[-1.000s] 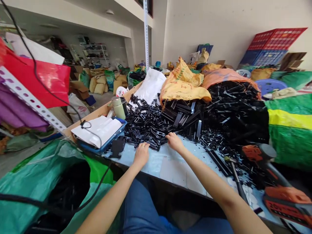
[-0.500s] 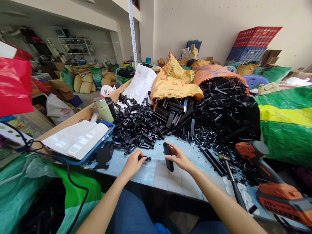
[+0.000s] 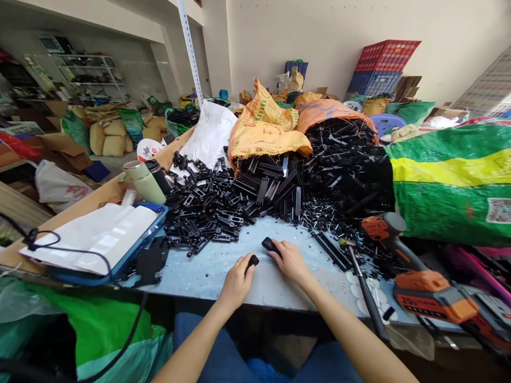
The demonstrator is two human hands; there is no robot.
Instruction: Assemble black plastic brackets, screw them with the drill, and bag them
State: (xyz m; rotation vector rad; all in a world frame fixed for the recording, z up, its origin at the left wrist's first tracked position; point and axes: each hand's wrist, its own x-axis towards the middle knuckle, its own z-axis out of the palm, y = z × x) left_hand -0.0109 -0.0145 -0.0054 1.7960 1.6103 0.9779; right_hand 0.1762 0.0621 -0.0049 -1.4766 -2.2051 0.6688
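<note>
My left hand [image 3: 238,281] is closed on a small black part [image 3: 252,261]; only its rounded end shows past the fingers. Just to the right, my right hand [image 3: 290,260] grips a flat black slotted bar [image 3: 271,245] near the tabletop, its far end pointing up and left. The two hands are close, and their parts do not touch. Beyond them lies a heap of black linkage pieces [image 3: 203,207], and longer black slotted bars [image 3: 263,189] spill from a yellow sack [image 3: 267,139]. Loose screws [image 3: 323,215] are scattered right of the bars.
At right lie a hammer [image 3: 365,287] and an orange cordless drill [image 3: 427,298], beside a green-yellow sack [image 3: 451,181]. Black strips [image 3: 332,251] rest nearer. Left are a blue tray [image 3: 163,213] with papers, a green flask [image 3: 146,183] and a flat black plate [image 3: 150,261]. A cable hangs at the front left.
My left hand has moved right, toward my right hand, with its black part. The bar in my right hand has tipped from near upright to lying flatter. The view has turned right.
</note>
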